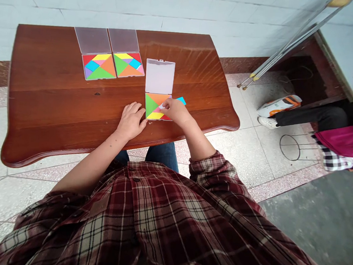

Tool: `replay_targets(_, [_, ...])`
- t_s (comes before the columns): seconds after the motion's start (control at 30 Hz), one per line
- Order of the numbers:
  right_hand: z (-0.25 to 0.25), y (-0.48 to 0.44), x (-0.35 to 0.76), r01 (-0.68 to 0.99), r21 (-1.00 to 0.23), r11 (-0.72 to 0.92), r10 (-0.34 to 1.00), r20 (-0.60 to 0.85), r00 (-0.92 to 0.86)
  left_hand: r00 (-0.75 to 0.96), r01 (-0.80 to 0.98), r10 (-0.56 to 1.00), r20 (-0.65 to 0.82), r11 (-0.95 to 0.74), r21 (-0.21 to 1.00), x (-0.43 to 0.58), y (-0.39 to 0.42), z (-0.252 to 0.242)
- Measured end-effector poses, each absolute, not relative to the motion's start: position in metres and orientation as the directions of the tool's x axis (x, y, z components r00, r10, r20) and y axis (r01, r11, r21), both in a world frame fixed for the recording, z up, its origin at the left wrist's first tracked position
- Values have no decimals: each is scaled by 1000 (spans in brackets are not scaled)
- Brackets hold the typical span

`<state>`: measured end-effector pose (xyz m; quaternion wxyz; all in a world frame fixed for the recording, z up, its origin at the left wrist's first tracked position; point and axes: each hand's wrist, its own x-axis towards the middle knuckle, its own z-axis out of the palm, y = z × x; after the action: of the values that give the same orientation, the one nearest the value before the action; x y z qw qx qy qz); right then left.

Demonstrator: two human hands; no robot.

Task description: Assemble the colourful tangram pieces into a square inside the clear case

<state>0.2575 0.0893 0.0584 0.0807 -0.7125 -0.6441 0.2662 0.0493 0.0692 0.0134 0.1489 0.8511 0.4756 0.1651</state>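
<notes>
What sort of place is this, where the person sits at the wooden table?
Probably a plain tiled porch or hallway, perhaps at a home: white tiled walls, a speckled tile floor, and a polished wooden table, with another person seated nearby.

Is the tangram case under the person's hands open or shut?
Open: the case's translucent lid lies flat on the table, leaving the coloured pieces uncovered.

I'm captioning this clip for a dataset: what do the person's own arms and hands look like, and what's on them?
The left hand and right hand are bare, without gloves, and the forearms are uncovered. The plaid shirt is dark red, cream and black, with its right sleeve bunched back.
</notes>
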Motion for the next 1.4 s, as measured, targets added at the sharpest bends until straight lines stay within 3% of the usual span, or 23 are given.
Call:
replay_targets(0.13, [64,89,279,820,-544,-178,982,-144,118,487,765,865,123,-490,417,50,69,13])
replay_targets(0.27, [66,87,292,811,-557,-180,984,-86,159,489,765,862,130,-496,411,49,70,13])
replay_targets(0.53, [59,86,273,821,-548,-158,981,-182,67,495,749,851,177,-521,409,47,70,9])
replay_targets(0.9, [56,85,247,888,-442,-127,956,-294,-10,493,750,856,154,-508,423,49,68,13])
replay_targets(1.4, [54,86,242,886,-429,-176,944,-329,28,496,750,857,140,-504,427,50,68,14])
